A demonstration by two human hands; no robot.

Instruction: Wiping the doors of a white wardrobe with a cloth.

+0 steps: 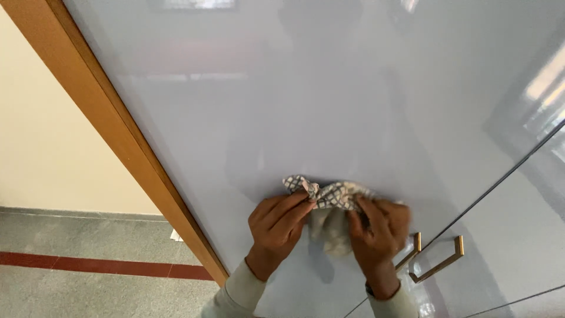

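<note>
Head view looks down a shiny pale cupboard door (306,106). Both hands press one checked cloth (329,197) flat against it, low down near the middle. The left hand (279,221) has its grip closed on the cloth's left end. The right hand (379,229) has its grip closed on the right end, just beside two gold handles (438,262). I think the wiping is partway along: the door above the cloth looks clean and glossy, but I cannot tell which parts the cloth has touched. A wooden frame (118,129) runs down the left side.
</note>
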